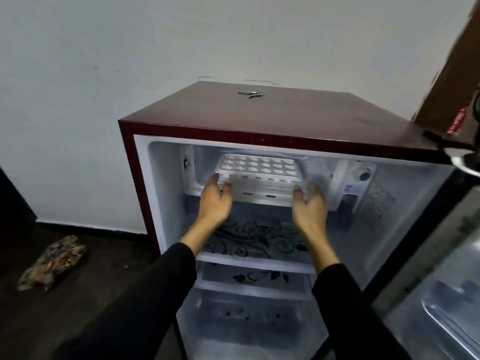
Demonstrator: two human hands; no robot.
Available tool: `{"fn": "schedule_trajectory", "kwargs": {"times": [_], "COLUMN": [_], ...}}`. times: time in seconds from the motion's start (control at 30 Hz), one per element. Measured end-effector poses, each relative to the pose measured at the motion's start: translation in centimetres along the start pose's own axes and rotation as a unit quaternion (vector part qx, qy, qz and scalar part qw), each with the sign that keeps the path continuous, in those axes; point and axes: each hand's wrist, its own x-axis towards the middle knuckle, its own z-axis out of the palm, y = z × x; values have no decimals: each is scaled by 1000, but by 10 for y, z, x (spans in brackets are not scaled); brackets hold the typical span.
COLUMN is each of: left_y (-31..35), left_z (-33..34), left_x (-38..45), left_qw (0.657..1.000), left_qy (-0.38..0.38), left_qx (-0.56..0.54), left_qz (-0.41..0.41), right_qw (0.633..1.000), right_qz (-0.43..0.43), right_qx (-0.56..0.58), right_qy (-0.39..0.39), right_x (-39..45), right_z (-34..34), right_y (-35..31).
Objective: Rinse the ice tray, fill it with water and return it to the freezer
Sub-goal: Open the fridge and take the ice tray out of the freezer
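A white ice tray (257,166) with several cube pockets sits inside the freezer compartment (319,170) at the top of a small maroon fridge (259,113). My left hand (214,200) is at the tray's front left corner, fingers relaxed and just touching its edge. At the front right corner, my right hand (309,203) is also relaxed, thumb near the tray's edge. Neither hand grips the tray. Whether the pockets hold water is unclear.
The fridge door (441,294) stands open at the right. Glass shelves with a floral print (259,237) lie below the freezer. Keys (250,94) rest on the fridge top. A crumpled patterned cloth (53,263) lies on the dark floor at left.
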Motion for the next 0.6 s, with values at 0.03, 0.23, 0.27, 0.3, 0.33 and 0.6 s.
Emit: {"fn": "schedule_trajectory", "kwargs": {"times": [0.03,0.23,0.27,0.3,0.33,0.6], "left_y": [-3,-15,-17,-21,-23,-27], "left_z": [3,20,23,26,29,47], "left_x": [17,95,104,110,115,125], "left_qw": [1000,998,998,997,996,987], "left_qy": [1,35,36,35,33,28], "left_qx": [4,51,57,64,73,147], "left_qz": [-2,-13,-19,-24,-29,-56], "right_qw": [1000,997,997,997,996,988], "right_qz": [3,27,29,32,35,50], "right_qx": [-4,-34,-35,-38,-41,-139], "right_qy": [10,57,63,67,69,53], "right_x": [18,105,115,123,129,142], "right_z": [7,38,42,47,51,67], "right_y": [3,18,19,20,21,24]}}
